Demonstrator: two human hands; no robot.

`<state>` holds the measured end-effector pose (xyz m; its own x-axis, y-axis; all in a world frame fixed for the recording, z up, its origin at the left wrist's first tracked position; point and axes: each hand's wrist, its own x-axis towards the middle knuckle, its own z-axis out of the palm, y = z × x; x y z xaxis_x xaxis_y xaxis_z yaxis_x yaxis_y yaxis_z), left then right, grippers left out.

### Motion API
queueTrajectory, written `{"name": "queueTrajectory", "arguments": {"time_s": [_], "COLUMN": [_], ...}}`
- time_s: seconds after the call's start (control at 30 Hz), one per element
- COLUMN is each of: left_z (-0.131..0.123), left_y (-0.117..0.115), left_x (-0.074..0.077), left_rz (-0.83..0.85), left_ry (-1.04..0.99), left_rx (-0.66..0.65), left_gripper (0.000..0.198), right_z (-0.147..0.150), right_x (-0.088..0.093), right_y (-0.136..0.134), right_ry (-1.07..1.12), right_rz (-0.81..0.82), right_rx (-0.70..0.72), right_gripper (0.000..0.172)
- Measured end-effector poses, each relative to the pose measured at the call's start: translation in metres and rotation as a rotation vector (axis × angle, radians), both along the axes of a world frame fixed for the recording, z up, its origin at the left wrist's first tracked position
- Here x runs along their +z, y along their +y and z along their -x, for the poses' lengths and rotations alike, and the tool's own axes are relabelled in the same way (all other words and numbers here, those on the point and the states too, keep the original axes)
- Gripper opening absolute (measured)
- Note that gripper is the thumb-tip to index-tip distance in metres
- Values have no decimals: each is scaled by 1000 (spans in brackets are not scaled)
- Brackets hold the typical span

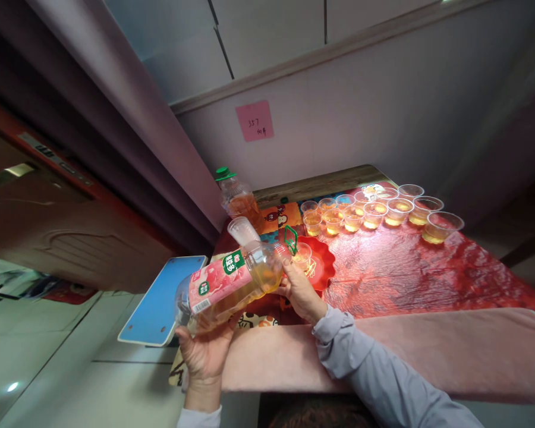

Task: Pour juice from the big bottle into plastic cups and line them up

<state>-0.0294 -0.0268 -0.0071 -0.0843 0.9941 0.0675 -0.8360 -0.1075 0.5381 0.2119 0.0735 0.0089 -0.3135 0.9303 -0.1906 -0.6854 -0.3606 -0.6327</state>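
Observation:
A large clear juice bottle (225,279) with a pink and green label lies tilted between my hands, its neck low and to the right. My left hand (207,351) is closed under its base. My right hand (298,288) grips it near the neck, where a green handle ring (290,239) stands out. Just beyond the bottle mouth, a clear plastic cup (302,254) sits in a red scalloped tray (326,267), partly hidden by the bottle and hand. Behind the bottle is a stack of clear cups (241,230).
Several cups of yellow drink (375,214) stand in rows at the back right of the red-covered table (383,273). A second bottle with a green cap (238,196) stands at the back left. Beside the table is a blue stool (163,300); a pink note (254,120) hangs on the wall.

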Motion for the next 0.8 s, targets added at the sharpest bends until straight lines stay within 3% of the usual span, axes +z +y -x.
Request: {"name": "queueTrajectory", "arguments": {"time_s": [0.3, 0.47, 0.8], "left_z": [0, 0, -3], "left_y": [2, 1, 2], "left_x": [7, 1, 4], "left_rz": [-6, -21, -72], "left_ry": [18, -36, -60], "left_rx": [-11, -34, -70], "left_gripper": [102, 91, 90], "right_z": [0, 0, -1], "right_x": [-2, -1, 0], "right_y": [1, 1, 1], "right_ry": [-11, -10, -8], "right_rz": [1, -2, 6], "right_rx": [1, 3, -1], "right_gripper": [82, 78, 87]}}
